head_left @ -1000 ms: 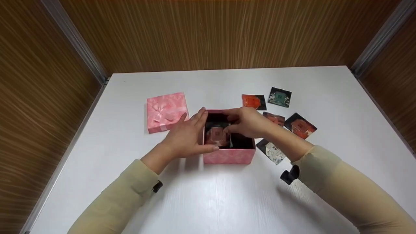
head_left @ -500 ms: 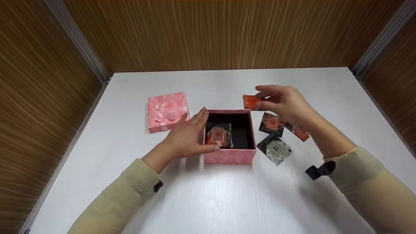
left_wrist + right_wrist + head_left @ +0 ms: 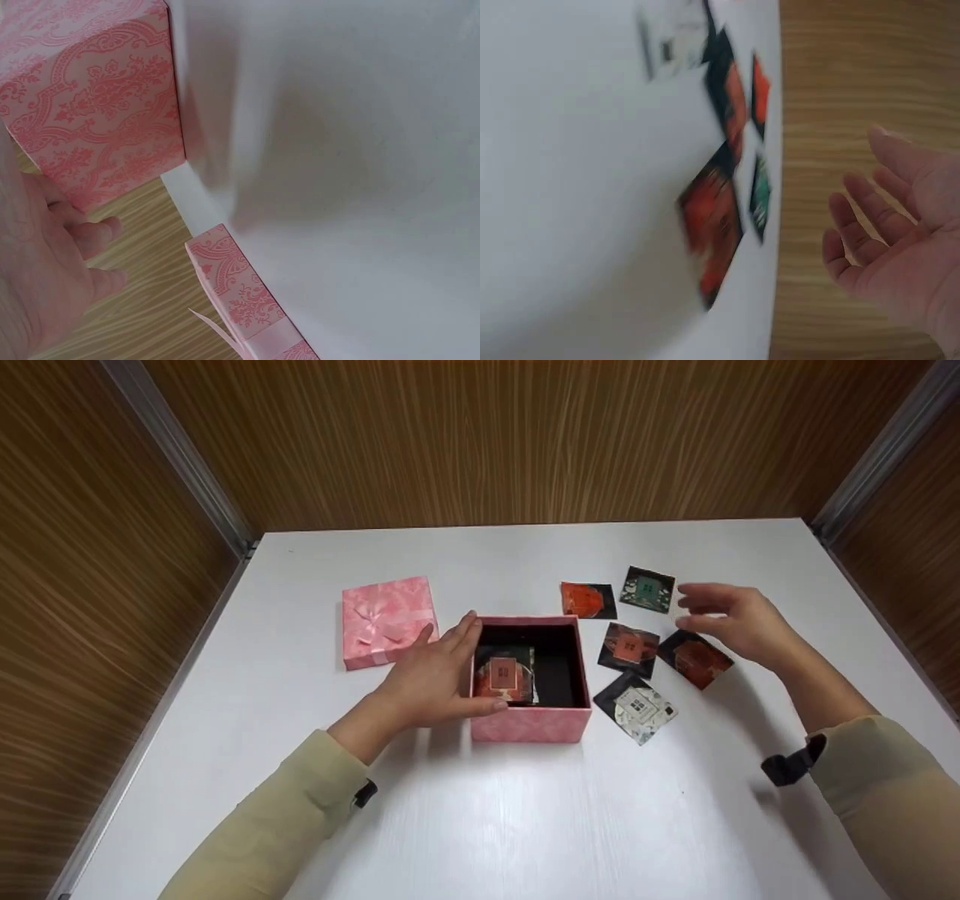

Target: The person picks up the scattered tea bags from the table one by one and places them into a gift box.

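My left hand (image 3: pixel 427 679) rests against the left side of an open pink patterned box (image 3: pixel 529 725), its thumb along the front rim. In the left wrist view, the fingers (image 3: pixel 94 238) lie by the patterned box wall (image 3: pixel 112 112). A flat square sachet (image 3: pixel 503 675) with a reddish label lies in the left half of the box, others apparently under it. My right hand (image 3: pixel 742 622) hovers empty, fingers loosely bent, just right of a green-labelled sachet (image 3: pixel 648 589) and above a dark red sachet (image 3: pixel 696 658). The right wrist view shows that hand (image 3: pixel 900 225) holding nothing.
A pink lid (image 3: pixel 386 621) with a ribbon bow lies left of the box. An orange sachet (image 3: pixel 588 600), a brownish-red sachet (image 3: pixel 629 649) and a white floral sachet (image 3: pixel 637 707) lie right of it. A wood-grain panel (image 3: pixel 480 442) stands behind the white table (image 3: pixel 480 825).
My right hand has lifted out of the box and swept right past the loose sachets, uncovering the sachet in the box. My left hand has stayed on the box.
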Motion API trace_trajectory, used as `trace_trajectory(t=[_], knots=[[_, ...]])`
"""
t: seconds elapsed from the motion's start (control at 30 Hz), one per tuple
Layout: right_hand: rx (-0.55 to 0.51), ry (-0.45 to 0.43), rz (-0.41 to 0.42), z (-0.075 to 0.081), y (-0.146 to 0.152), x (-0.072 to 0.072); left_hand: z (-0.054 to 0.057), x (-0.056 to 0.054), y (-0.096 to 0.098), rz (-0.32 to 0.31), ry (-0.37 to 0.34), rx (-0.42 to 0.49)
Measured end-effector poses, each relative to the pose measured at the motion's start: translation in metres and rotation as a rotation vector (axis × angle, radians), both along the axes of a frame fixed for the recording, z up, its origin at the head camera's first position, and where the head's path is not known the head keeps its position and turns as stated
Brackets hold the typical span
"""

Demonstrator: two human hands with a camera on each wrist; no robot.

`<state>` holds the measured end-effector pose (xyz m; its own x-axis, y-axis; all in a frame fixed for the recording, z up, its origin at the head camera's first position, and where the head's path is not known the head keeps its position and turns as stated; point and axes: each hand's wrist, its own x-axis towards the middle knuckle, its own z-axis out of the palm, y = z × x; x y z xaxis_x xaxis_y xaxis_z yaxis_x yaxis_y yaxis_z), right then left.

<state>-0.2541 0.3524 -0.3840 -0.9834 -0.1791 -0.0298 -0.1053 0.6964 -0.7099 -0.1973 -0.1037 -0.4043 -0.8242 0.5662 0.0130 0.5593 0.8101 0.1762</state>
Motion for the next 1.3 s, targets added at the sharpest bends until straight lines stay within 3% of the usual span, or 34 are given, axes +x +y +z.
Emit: trace_trajectory(t=[0.23, 0.53, 1.03, 1.3], knots=[[0.065, -0.129, 0.030, -0.023, 0.038, -0.001, 0.001, 0.000, 0.001, 0.006, -0.017, -0.004], [0.039, -0.276, 0.079, -0.042, 0.057, -0.002, 0.000, -0.001, 0.001, 0.010, -0.019, 0.008], [0.018, -0.333, 0.091, -0.052, 0.054, -0.008, -0.001, -0.001, 0.000, 0.010, -0.017, 0.012], [0.035, -0.310, 0.105, -0.053, 0.049, -0.010, -0.001, -0.001, 0.001, 0.008, -0.009, 0.003]])
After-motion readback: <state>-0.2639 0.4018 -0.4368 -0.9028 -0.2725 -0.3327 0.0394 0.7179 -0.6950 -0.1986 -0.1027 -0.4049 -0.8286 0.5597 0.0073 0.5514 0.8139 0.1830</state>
